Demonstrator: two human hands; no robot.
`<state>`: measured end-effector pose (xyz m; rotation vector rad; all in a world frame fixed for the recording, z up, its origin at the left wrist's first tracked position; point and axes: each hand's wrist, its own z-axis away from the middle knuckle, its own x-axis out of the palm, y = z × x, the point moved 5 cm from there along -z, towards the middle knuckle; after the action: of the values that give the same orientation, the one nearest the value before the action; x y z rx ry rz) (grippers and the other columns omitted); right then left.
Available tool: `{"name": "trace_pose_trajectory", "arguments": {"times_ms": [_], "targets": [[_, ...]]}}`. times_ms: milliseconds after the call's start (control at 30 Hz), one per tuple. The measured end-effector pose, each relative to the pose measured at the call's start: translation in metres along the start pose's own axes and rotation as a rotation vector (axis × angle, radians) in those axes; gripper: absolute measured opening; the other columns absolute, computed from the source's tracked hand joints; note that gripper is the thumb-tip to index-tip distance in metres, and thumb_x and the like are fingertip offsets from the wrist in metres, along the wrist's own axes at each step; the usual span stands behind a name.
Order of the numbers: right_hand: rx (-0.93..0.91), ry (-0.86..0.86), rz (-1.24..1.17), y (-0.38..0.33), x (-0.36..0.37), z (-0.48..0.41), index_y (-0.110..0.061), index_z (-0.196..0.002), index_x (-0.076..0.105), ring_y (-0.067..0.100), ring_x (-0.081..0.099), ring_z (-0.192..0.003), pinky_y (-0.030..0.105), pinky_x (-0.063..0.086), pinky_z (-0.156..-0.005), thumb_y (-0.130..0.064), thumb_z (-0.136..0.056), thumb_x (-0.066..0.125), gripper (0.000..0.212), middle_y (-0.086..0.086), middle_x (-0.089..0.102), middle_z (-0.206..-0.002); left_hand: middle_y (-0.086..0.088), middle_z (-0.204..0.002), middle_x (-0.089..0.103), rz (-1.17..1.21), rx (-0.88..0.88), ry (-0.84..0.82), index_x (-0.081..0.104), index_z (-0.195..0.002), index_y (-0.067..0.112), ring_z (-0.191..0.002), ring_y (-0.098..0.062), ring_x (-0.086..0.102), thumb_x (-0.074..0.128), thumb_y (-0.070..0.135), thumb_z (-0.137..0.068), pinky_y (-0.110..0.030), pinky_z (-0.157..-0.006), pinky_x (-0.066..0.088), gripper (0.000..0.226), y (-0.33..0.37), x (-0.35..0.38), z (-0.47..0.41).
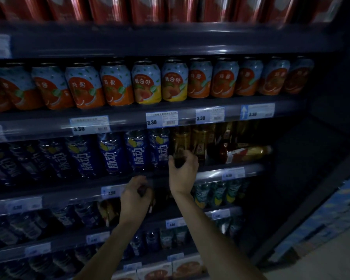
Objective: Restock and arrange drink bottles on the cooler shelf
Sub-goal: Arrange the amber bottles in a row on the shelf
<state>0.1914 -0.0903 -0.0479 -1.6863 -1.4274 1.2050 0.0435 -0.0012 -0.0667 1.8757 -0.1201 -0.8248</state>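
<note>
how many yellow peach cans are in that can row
2. Both peach cans stand side by side near the middle of the can shelf: one left, one right, with orange grapefruit cans on both sides. More may be hidden behind the front row.

Person, seen from the head camera: two bare forearms, left hand (135,191) and right hand (182,172), both uncovered. No sleeve reaches into view on either arm; wrists and fingers carry nothing that the dim, blurred light lets one make out. Both forearms are slender and long, narrowing to the wrist, with the fingernails too blurred to describe.
</note>
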Motion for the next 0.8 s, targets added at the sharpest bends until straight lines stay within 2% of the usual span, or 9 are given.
{"name": "trace_pose_trajectory", "arguments": {"times_ms": [33, 100, 167, 300, 400, 467, 533, 667, 800], "targets": [[-0.005, 0.025, -0.009, 0.005, -0.01, -0.004, -0.009, -0.124, 0.054, 0.019, 0.05, -0.113, 0.027, 0.046, -0.091, -0.033, -0.088, 0.068, 0.045, 0.005, 0.054, -0.121, 0.009, -0.098, 0.061, 0.01, 0.014, -0.002, 0.057, -0.108, 0.022, -0.089, -0.004, 0.057, 0.062, 0.005, -0.088, -0.01, -0.07, 0.042, 0.026, 0.007, 0.006, -0.001], [-0.004, 0.08, -0.009, 0.017, -0.035, -0.018, -0.008, -0.122, 0.054, 0.021, 0.052, -0.112, 0.025, 0.044, -0.089, -0.027, -0.09, 0.065, 0.039, 0.006, 0.054, -0.12, 0.009, -0.099, 0.061, 0.041, 0.028, -0.012, 0.058, -0.11, 0.02, -0.089, -0.002, 0.056, 0.061, 0.005, -0.089, -0.01, -0.073, 0.041, 0.026, 0.023, 0.022, -0.004], [0.025, 0.143, 0.004, 0.031, -0.063, -0.038, -0.005, -0.121, 0.054, 0.024, 0.052, -0.113, 0.029, 0.045, -0.091, -0.022, -0.091, 0.063, 0.035, 0.008, 0.054, -0.119, 0.007, -0.104, 0.061, 0.068, 0.034, -0.034, 0.058, -0.114, 0.018, -0.091, 0.0, 0.054, 0.06, 0.006, -0.09, -0.012, -0.078, 0.041, 0.027, 0.037, 0.04, -0.007], [0.129, 0.25, -0.002, 0.058, -0.116, -0.083, 0.004, -0.115, 0.056, 0.032, 0.051, -0.111, 0.029, 0.043, -0.094, -0.009, -0.087, 0.065, 0.033, 0.018, 0.053, -0.116, 0.003, -0.109, 0.062, 0.064, 0.107, -0.073, 0.059, -0.118, 0.014, -0.096, -0.003, 0.055, 0.06, 0.007, -0.09, -0.002, -0.076, 0.04, 0.029, 0.066, 0.079, -0.014], [0.142, 0.295, 0.072, 0.068, -0.144, -0.112, 0.006, -0.112, 0.056, 0.036, 0.049, -0.111, 0.038, 0.04, -0.098, -0.007, -0.083, 0.068, 0.033, 0.024, 0.055, -0.115, 0.0, -0.115, 0.061, 0.063, 0.153, -0.127, 0.06, -0.121, 0.009, -0.102, -0.008, 0.056, 0.061, 0.005, -0.089, -0.014, -0.085, 0.046, 0.032, 0.089, 0.111, -0.016], [0.161, 0.312, 0.111, 0.074, -0.155, -0.126, 0.004, -0.115, 0.054, 0.037, 0.047, -0.114, 0.045, 0.039, -0.1, -0.01, -0.083, 0.067, 0.037, 0.025, 0.052, -0.122, -0.002, -0.115, 0.061, 0.066, 0.211, -0.152, 0.06, -0.122, 0.006, -0.103, -0.01, 0.057, 0.061, 0.004, -0.088, -0.008, -0.084, 0.04, 0.034, 0.106, 0.133, -0.018], [0.194, 0.325, 0.126, 0.079, -0.163, -0.137, 0.003, -0.122, 0.051, 0.038, 0.045, -0.118, 0.045, 0.037, -0.103, -0.011, -0.083, 0.066, 0.043, 0.026, 0.048, -0.129, -0.003, -0.113, 0.062, 0.08, 0.238, -0.169, 0.06, -0.121, 0.007, -0.101, -0.009, 0.057, 0.062, 0.005, -0.088, 0.0, -0.081, 0.035, 0.033, 0.121, 0.153, -0.021], [0.243, 0.347, 0.115, 0.096, -0.173, -0.155, 0.005, -0.123, 0.051, 0.039, 0.047, -0.114, 0.036, 0.035, -0.097, -0.012, -0.082, 0.067, 0.046, 0.027, 0.051, -0.12, 0.002, -0.111, 0.061, 0.18, 0.172, -0.24, 0.054, -0.128, 0.009, -0.101, -0.007, 0.056, 0.059, 0.014, -0.092, 0.005, -0.074, 0.034, 0.037, 0.14, 0.194, -0.026], [0.323, 0.318, 0.078, 0.114, -0.177, -0.165, 0.002, -0.12, 0.05, 0.037, 0.049, -0.11, 0.037, 0.038, -0.095, -0.012, -0.083, 0.065, 0.041, 0.025, 0.056, -0.115, 0.009, -0.103, 0.055, 0.216, 0.075, -0.292, 0.043, -0.139, 0.014, -0.09, -0.001, 0.057, 0.058, 0.022, -0.093, -0.004, -0.07, 0.039, 0.049, 0.143, 0.22, -0.028]]}}
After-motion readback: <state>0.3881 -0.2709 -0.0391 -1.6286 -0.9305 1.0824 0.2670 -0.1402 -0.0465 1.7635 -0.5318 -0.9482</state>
